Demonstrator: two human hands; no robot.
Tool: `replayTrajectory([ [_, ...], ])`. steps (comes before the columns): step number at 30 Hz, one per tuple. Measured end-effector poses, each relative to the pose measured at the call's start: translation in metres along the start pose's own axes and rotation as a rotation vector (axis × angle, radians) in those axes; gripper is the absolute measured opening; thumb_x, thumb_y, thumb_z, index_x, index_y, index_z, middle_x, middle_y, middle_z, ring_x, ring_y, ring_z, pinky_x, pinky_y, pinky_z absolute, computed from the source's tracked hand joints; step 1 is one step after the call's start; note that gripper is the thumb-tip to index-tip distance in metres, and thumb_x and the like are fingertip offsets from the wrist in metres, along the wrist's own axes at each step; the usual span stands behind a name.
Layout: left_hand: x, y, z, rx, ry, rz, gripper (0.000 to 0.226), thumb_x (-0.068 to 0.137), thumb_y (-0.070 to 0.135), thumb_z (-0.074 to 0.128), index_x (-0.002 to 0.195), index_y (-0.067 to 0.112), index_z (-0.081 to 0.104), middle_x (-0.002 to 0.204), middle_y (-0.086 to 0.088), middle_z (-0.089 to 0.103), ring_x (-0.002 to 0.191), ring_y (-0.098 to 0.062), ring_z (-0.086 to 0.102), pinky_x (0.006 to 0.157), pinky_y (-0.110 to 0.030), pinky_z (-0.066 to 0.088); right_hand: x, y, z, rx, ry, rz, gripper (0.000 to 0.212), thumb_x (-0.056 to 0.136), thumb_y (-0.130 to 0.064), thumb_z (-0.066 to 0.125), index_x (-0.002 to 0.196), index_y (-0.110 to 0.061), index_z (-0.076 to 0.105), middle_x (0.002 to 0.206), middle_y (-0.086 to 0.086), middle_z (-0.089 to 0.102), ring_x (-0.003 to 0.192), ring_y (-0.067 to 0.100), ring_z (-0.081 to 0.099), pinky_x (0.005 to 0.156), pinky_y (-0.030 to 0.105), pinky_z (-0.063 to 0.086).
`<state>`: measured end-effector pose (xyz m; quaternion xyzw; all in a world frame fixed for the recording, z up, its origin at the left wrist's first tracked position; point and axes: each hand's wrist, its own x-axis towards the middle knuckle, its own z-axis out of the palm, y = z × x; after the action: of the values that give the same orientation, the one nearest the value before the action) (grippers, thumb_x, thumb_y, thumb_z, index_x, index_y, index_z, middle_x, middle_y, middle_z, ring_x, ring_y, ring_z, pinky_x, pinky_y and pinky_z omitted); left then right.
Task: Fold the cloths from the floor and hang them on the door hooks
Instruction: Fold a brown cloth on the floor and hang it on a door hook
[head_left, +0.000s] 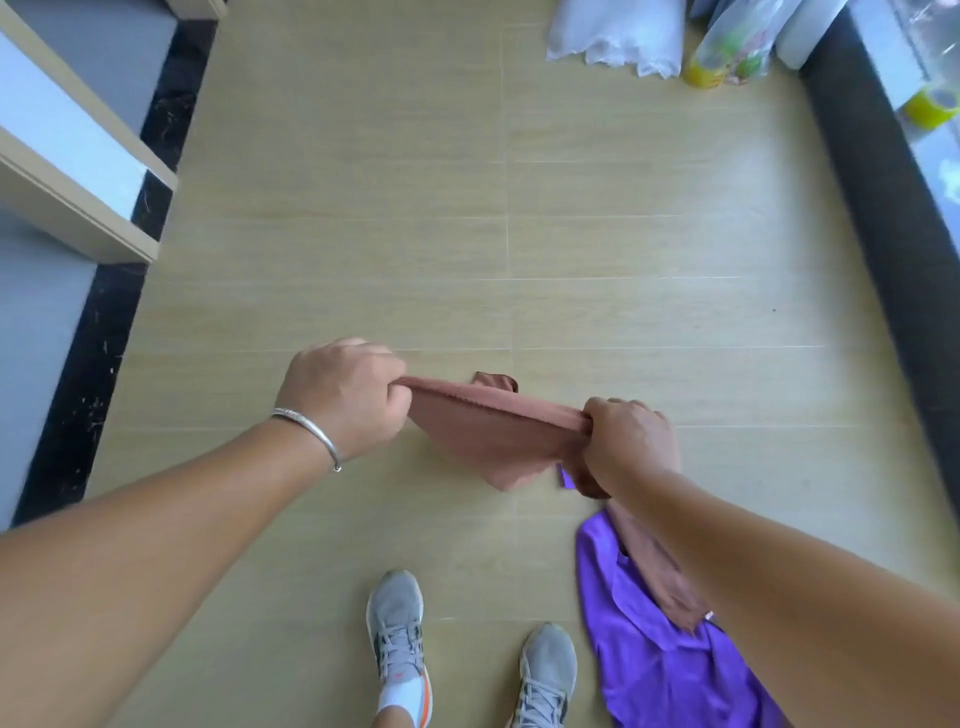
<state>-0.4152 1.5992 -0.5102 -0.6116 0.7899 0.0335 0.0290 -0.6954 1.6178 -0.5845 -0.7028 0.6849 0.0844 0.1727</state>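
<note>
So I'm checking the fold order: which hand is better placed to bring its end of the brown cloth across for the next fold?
Probably the left hand. It grips a clean end of the brown cloth, while a long tail trails from the right hand under that forearm.

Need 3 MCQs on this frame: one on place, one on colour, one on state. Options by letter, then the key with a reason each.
1. Where does the purple cloth lie?
A. on the floor by the right shoe
B. on the shelf
C. on a door hook

2. What colour is the cloth held between the hands?
A. white
B. brown
C. green

3. How is the brown cloth held?
A. left hand only
B. right hand only
C. both hands grip it

Key:
1 A: it is spread on the floor beside the right shoe.
2 B: the stretched cloth is reddish brown.
3 C: the left hand and the right hand each curl round an end.
</note>
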Motion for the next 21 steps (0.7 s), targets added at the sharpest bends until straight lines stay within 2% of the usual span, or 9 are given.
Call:
replayTrajectory([
  [3, -0.022, -0.052, 0.021, 0.183, -0.28, -0.169, 0.022, 0.079, 0.028, 0.047, 0.084, 0.025, 0.068, 0.084, 0.002, 0.064, 0.086, -0.024, 0.061, 0.059, -0.028, 0.031, -0.008, -0.013, 0.017, -0.06, -0.04, -0.071, 0.022, 0.076, -0.013, 0.05, 0.092, -0.026, 0.057, 0.088, -0.002, 0.064, 0.087, 0.024, 0.056, 0.076, 0.034, 0.039],
  [5, -0.038, -0.072, 0.037, 0.267, -0.461, -0.248, 0.018, 0.08, 0.024, 0.05, 0.087, 0.025, 0.067, 0.086, 0.004, 0.065, 0.086, -0.023, 0.062, 0.062, -0.028, 0.034, -0.015, -0.028, 0.029, -0.082, -0.058, -0.147, 0.021, 0.078, -0.009, 0.043, 0.088, -0.026, 0.052, 0.083, -0.001, 0.064, 0.073, 0.024, 0.048, 0.068, 0.034, 0.032],
  [7, -0.055, -0.081, 0.059, 0.334, -0.588, -0.235, 0.015, 0.079, 0.021, 0.052, 0.088, 0.026, 0.064, 0.087, 0.006, 0.065, 0.087, -0.02, 0.063, 0.066, -0.028, 0.035, -0.023, -0.041, 0.04, -0.087, -0.09, -0.189, 0.022, 0.079, -0.01, 0.043, 0.09, -0.025, 0.054, 0.081, 0.001, 0.065, 0.07, 0.025, 0.048, 0.064, 0.034, 0.031],
  [10, -0.091, -0.081, 0.095, 0.398, -0.762, -0.121, 0.024, 0.081, 0.02, 0.054, 0.102, 0.027, 0.063, 0.103, 0.007, 0.065, 0.1, -0.019, 0.061, 0.08, -0.032, 0.037, -0.047, -0.06, 0.063, -0.021, -0.206, -0.206, 0.023, 0.084, -0.016, 0.045, 0.1, -0.024, 0.06, 0.088, 0.002, 0.067, 0.084, 0.029, 0.061, 0.066, 0.035, 0.045],
  [13, -0.128, -0.079, 0.126, 0.353, -0.881, -0.084, 0.027, 0.083, 0.027, 0.052, 0.108, 0.026, 0.063, 0.109, 0.006, 0.065, 0.103, -0.02, 0.061, 0.089, -0.04, 0.037, -0.083, -0.08, 0.088, -0.063, -0.335, -0.23, 0.028, 0.082, -0.018, 0.046, 0.104, -0.027, 0.061, 0.094, 0.001, 0.068, 0.092, 0.026, 0.061, 0.071, 0.034, 0.042],
  [15, -0.154, -0.085, 0.14, 0.301, -0.942, -0.068, 0.03, 0.084, 0.027, 0.05, 0.11, 0.025, 0.063, 0.112, 0.005, 0.065, 0.105, -0.02, 0.06, 0.09, -0.041, 0.036, -0.103, -0.093, 0.1, -0.111, -0.386, -0.194, 0.029, 0.08, -0.018, 0.045, 0.103, -0.027, 0.06, 0.095, 0.0, 0.068, 0.093, 0.023, 0.062, 0.072, 0.033, 0.04],
  [18, -0.176, -0.108, 0.151, 0.254, -0.983, -0.053, 0.033, 0.081, 0.023, 0.047, 0.11, 0.024, 0.063, 0.113, 0.002, 0.065, 0.109, -0.022, 0.058, 0.092, -0.043, 0.035, -0.114, -0.117, 0.109, -0.142, -0.404, -0.103, 0.025, 0.08, -0.021, 0.042, 0.099, -0.027, 0.057, 0.095, 0.0, 0.068, 0.092, 0.021, 0.062, 0.068, 0.031, 0.034],
  [21, -0.175, -0.138, 0.154, 0.212, -0.961, -0.064, 0.033, 0.082, 0.022, 0.045, 0.111, 0.023, 0.063, 0.115, 0.0, 0.065, 0.111, -0.022, 0.057, 0.092, -0.039, 0.037, -0.098, -0.139, 0.107, -0.152, -0.359, -0.068, 0.03, 0.087, -0.035, 0.03, 0.1, -0.027, 0.055, 0.097, 0.0, 0.066, 0.097, 0.022, 0.061, 0.07, 0.034, 0.032],
])
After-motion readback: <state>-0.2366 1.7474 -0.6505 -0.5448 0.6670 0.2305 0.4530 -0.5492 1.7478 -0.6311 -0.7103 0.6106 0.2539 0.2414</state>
